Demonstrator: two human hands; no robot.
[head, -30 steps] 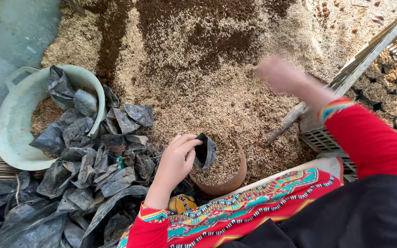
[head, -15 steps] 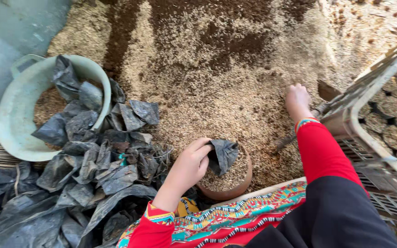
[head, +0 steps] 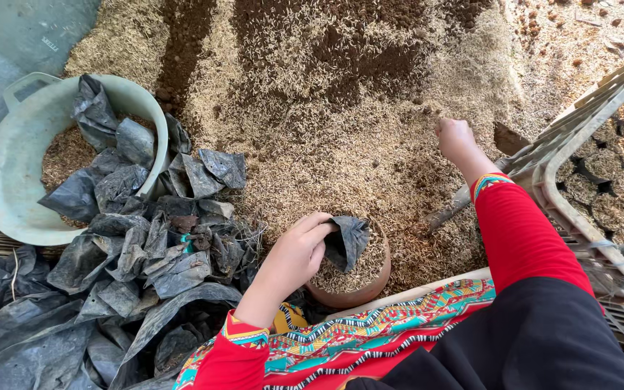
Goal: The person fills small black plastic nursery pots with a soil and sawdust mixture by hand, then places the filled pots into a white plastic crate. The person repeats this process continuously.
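A pale basin (head: 9, 188) and a heap of black bags (head: 139, 267) lie at left. The left hand (head: 294, 256) has its grip pinching a black bag (head: 347, 242) over a husk-filled clay pot (head: 359, 278). The right hand (head: 455, 139), grip loosely curled, rests on the husk pile (head: 341, 123) beside a crate (head: 601, 180).

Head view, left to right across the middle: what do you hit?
Pale green basin → heap of black plastic bags → left hand pinching a black bag → round brown pot of husk mix → right hand on the husk pile → grey plastic crate holding filled bags.
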